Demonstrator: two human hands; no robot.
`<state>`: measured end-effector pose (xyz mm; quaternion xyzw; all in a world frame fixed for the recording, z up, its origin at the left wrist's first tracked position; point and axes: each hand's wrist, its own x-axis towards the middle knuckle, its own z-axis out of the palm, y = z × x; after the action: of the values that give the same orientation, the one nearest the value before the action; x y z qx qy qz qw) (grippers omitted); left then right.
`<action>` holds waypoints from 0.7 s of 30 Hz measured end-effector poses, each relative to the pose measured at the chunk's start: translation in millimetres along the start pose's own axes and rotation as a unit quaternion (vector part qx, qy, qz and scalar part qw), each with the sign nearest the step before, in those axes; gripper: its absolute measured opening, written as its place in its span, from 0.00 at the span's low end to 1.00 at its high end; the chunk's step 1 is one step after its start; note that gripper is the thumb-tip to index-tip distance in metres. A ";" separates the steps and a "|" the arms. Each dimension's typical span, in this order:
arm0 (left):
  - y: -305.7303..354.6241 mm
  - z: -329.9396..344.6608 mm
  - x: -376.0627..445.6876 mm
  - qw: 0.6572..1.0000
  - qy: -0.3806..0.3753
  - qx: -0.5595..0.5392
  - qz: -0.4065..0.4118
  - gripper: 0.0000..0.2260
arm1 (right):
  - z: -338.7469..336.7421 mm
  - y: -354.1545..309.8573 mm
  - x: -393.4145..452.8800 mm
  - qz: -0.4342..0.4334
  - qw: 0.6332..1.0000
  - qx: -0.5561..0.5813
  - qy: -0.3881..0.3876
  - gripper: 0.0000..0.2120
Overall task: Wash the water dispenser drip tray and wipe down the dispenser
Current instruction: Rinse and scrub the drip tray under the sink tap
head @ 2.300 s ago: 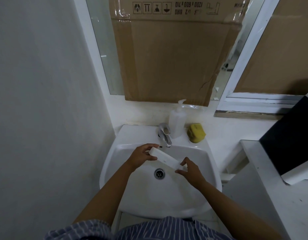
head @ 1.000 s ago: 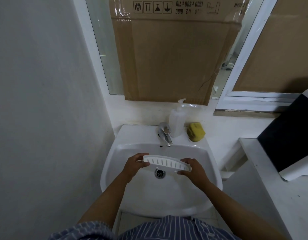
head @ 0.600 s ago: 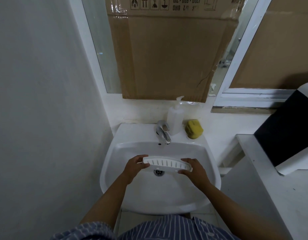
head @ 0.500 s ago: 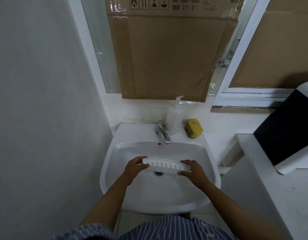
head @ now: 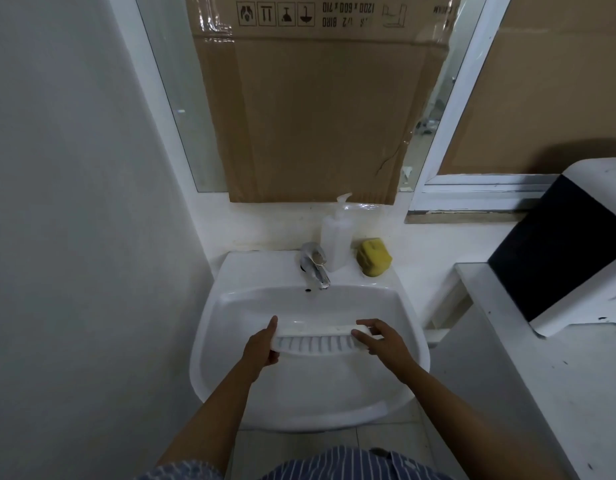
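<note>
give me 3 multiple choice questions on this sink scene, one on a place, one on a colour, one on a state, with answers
1. Where is the sponge?
A. in the basin
B. on the sink ledge, right of the soap bottle
C. on the floor

2. What colour is the sponge?
A. yellow
B. blue
C. pink

3. How is the drip tray held?
A. lying in the basin
B. by one hand
C. by both hands, above the basin

Answers: B, it sits beside the bottle; A, plainly yellow; C, the left hand and right hand each grip an end.

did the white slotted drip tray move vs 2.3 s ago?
Yes. The white slotted plastic drip tray went from slanting up toward the chrome faucet to level, nearer the person, covering the drain.
</note>
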<state>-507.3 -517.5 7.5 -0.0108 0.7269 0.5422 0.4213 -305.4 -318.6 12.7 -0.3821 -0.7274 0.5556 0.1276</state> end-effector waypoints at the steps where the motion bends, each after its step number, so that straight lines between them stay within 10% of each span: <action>1: 2.1 1.3 -1.3 1.000 -0.001 -0.010 -0.002 0.21 | -2.2 0.1 0.2 0.004 1.000 0.010 -0.006 0.14; 21: 5.7 122.4 -100.2 0.991 -0.009 -0.120 0.066 0.14 | -122.3 16.0 -128.0 0.089 0.947 0.301 0.072 0.10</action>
<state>-371.8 -461.7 67.6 -0.0079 0.6521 0.6520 0.3867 -137.7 -319.6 71.6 -0.4286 -0.4782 0.7285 0.2387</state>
